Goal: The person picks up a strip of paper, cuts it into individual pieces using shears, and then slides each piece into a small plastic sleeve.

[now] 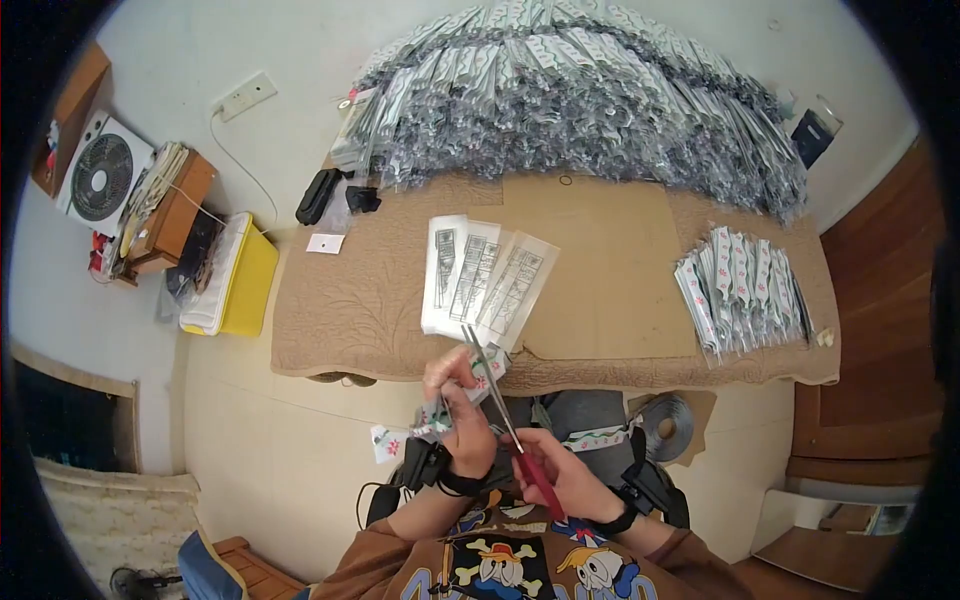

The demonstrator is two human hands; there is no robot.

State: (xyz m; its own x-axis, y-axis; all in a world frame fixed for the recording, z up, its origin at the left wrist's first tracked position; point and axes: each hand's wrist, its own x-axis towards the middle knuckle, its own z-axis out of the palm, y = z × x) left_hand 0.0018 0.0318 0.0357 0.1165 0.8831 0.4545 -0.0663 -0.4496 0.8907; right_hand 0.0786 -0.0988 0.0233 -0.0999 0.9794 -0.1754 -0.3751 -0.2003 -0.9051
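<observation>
Your left hand was raised at the lower centre of the frame, wrist upright, its fingers bent closely around a flowered strip. Your right hand sat just to the right and lower, fingers curled around the red handles of the scissors. The blades slanted toward the upper left, passing across the strip, with their tips only narrowly apart.

The near edge of the table ran just above your hands, and the scissor tips reached past it, near the printed sheets. Over the cardboard, there was room between those sheets and the bundle of packets at right. The large pile bounded the top. A grey roll stood near your right wrist.
</observation>
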